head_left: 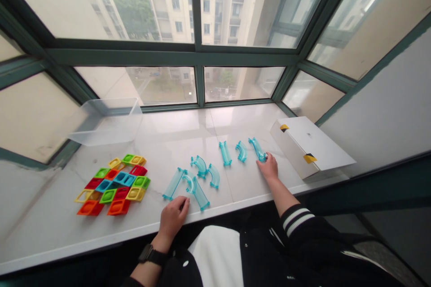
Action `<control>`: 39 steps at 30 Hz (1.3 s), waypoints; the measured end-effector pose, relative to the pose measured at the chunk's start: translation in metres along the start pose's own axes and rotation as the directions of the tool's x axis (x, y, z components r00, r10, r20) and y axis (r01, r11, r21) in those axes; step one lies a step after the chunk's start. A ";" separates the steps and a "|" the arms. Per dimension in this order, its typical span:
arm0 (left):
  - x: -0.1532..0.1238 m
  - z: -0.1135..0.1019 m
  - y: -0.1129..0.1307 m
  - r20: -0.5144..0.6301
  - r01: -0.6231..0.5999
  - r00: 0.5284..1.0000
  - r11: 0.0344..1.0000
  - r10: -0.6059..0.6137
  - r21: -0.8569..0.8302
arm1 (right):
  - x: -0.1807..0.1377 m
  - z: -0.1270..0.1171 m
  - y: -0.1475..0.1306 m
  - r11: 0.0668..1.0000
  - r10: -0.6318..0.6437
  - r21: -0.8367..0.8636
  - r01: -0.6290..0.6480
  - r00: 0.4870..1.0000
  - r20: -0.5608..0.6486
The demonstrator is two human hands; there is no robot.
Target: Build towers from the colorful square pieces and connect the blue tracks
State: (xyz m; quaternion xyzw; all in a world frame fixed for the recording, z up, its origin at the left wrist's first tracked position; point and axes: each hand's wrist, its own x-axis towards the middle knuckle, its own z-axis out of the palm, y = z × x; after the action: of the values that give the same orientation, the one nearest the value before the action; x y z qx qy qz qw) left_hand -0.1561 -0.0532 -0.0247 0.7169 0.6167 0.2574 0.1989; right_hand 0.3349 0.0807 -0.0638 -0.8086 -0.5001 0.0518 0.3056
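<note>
In the head view, eight clear blue track pieces (201, 195) are seen laid out on the pale window ledge (235, 121). Five are grouped near the middle and three are set apart in a row to the right. The right hand (269, 167) is stretched out to the rightmost piece (257, 149), a wavy one. Its near end is touched by narrowly curled fingertips; whether it is actually pinched cannot be told. The left hand (173, 217) is rested on the front of the ledge, loosely closed and holding nothing, just beside the nearest straight piece of the group. A dark watch (151, 254) is worn on that wrist.

To the left, well apart from the track pieces, a patch of square tiles (114, 184) in red, orange, yellow, green and blue is laid edge to edge. Perhaps sixteen can be counted, though the edges are blurred at this distance.

One clear plastic tub (107, 121) is placed at the back left by the window. One white box (310, 145) is set at the right end, near the right hand. Two yellow-and-black marks are carried on its edges, and a small dark mark on the lid is too small to be read. No legible writing or brand is shown anywhere
</note>
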 end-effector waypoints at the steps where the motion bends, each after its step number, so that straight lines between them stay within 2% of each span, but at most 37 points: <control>1: 0.000 0.000 0.000 -0.001 -0.001 1.000 1.000 0.001 0.003 | 0.000 0.000 0.000 1.000 -0.002 -0.001 0.002 1.000 -0.001; 9: -0.001 0.004 -0.005 -0.026 -0.012 1.000 1.000 0.012 0.007 | -0.005 0.001 -0.003 0.999 0.003 0.044 -0.002 1.000 -0.025; 14: -0.001 0.004 -0.003 -0.021 -0.024 0.999 1.000 0.024 0.008 | -0.031 -0.001 -0.002 0.961 0.076 0.274 -0.030 0.984 -0.160; 16: -0.001 0.003 -0.001 -0.022 -0.030 0.999 1.000 0.030 0.009 | -0.044 -0.005 -0.001 0.927 0.122 0.371 -0.051 0.978 -0.169; 20: -0.001 0.003 0.000 -0.022 -0.023 0.999 0.999 0.024 0.037 | -0.068 -0.019 -0.004 0.869 0.177 0.477 -0.133 0.983 -0.049; 22: -0.001 0.004 0.000 -0.020 -0.017 1.000 0.999 0.018 0.043 | -0.080 -0.026 -0.013 0.853 0.134 0.504 -0.134 0.990 0.037; 24: -0.001 0.005 0.000 -0.019 -0.018 1.000 0.999 0.018 0.040 | -0.092 -0.030 -0.028 0.848 0.021 0.522 -0.093 0.990 0.143; 26: -0.001 0.005 0.000 -0.015 -0.020 1.000 0.999 0.021 0.042 | -0.105 -0.032 -0.050 0.845 -0.160 0.535 -0.013 0.948 0.275; 27: -0.001 0.005 0.001 -0.011 -0.022 1.000 0.999 0.022 0.044 | -0.110 -0.032 -0.063 0.842 -0.263 0.538 0.043 0.903 0.339; 29: -0.001 0.005 0.002 -0.007 -0.021 1.000 0.999 0.021 0.048 | -0.121 -0.030 -0.090 0.827 -0.444 0.537 0.166 0.779 0.443; 31: -0.001 0.004 0.003 -0.005 -0.019 1.000 0.999 0.020 0.044 | -0.129 -0.026 -0.117 0.817 -0.548 0.506 0.277 0.646 0.531; 33: -0.002 0.003 0.003 -0.010 -0.018 1.000 0.999 0.019 0.034 | -0.136 -0.021 -0.140 0.828 -0.561 0.419 0.372 0.568 0.603; 35: -0.003 0.003 0.003 -0.016 -0.019 1.000 1.000 0.019 0.020 | -0.140 -0.016 -0.154 0.840 -0.534 0.333 0.428 0.546 0.645; 39: -0.003 0.003 0.002 -0.017 -0.018 1.000 1.000 0.018 -0.022 | -0.142 -0.009 -0.159 0.858 -0.502 0.284 0.428 0.579 0.642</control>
State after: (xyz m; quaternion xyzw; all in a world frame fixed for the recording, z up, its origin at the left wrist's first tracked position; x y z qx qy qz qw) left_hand -0.1533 -0.0569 -0.0260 0.7180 0.6090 0.2719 0.1992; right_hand 0.1442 0.0072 -0.0011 -0.5520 -0.7681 0.2946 0.1363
